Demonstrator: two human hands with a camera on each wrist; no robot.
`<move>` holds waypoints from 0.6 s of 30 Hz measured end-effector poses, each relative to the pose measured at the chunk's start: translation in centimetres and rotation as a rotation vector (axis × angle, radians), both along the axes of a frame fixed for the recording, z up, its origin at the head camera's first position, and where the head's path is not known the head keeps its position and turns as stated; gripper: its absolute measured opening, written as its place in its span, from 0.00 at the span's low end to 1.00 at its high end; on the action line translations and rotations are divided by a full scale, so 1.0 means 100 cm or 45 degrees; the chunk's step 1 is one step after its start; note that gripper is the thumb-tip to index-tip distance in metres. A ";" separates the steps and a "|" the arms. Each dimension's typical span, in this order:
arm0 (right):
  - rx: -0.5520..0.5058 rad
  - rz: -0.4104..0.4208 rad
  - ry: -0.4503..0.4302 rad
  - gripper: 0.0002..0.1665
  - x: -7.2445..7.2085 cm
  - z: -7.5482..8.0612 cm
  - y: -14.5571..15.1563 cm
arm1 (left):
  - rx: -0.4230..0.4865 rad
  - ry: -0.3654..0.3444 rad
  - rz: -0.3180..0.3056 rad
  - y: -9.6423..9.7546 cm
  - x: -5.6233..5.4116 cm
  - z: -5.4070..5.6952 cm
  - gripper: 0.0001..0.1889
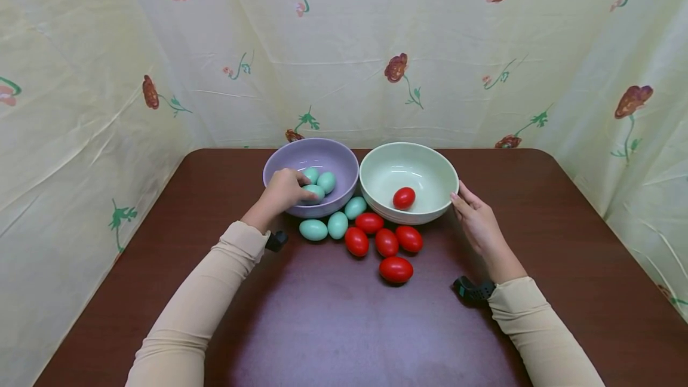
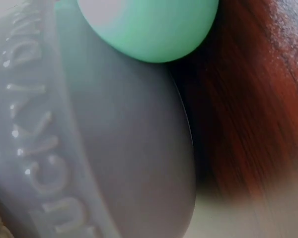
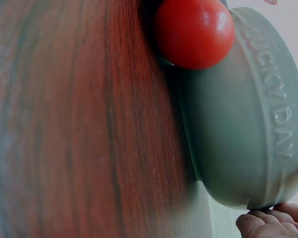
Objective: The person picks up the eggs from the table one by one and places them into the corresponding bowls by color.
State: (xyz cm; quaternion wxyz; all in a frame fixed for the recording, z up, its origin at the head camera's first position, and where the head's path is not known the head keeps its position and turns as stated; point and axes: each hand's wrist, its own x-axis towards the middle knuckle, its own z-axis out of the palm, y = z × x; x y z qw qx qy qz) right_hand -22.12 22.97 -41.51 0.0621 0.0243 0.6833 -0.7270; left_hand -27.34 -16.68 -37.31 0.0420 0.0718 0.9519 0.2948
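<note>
Left hand [image 1: 283, 189] is pinching a smooth mint-green egg [image 1: 318, 192] inside the round glossy purple bowl [image 1: 345, 163], egg lying to its right, with right hand [image 1: 480, 220], farther off, gripping the round pale-green bowl [image 1: 427, 173].

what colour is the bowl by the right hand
The bowl is pale mint green; it shows best in the head view.

Raised lettering [image 3: 274, 94] "LUCKY DAY" on the pale green bowl [image 3: 223, 129], cut-off letters [image 2: 37, 139] "UCKY D" on the purple bowl [image 2: 134, 139]
</note>
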 end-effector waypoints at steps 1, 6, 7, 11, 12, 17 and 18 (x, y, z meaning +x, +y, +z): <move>0.001 0.000 0.000 0.40 0.000 0.000 0.000 | -0.008 0.002 -0.003 0.001 0.000 0.000 0.23; -0.006 0.001 0.009 0.42 0.000 -0.001 0.000 | -0.035 0.013 -0.005 0.003 -0.002 -0.001 0.23; -0.004 0.001 0.010 0.41 0.000 0.000 -0.001 | -0.044 0.017 -0.008 0.003 -0.002 -0.001 0.23; -0.010 0.002 0.011 0.40 0.000 0.000 -0.001 | -0.067 0.023 -0.017 0.003 -0.001 -0.001 0.23; -0.008 -0.002 0.006 0.40 0.000 0.000 -0.001 | -0.076 0.026 -0.019 0.003 -0.001 -0.001 0.23; 0.006 -0.016 -0.013 0.39 -0.002 0.000 0.000 | -0.095 0.025 -0.026 0.004 -0.002 -0.001 0.22; 0.006 -0.016 -0.011 0.39 -0.002 0.000 0.000 | -0.098 0.024 -0.026 0.004 -0.002 -0.001 0.22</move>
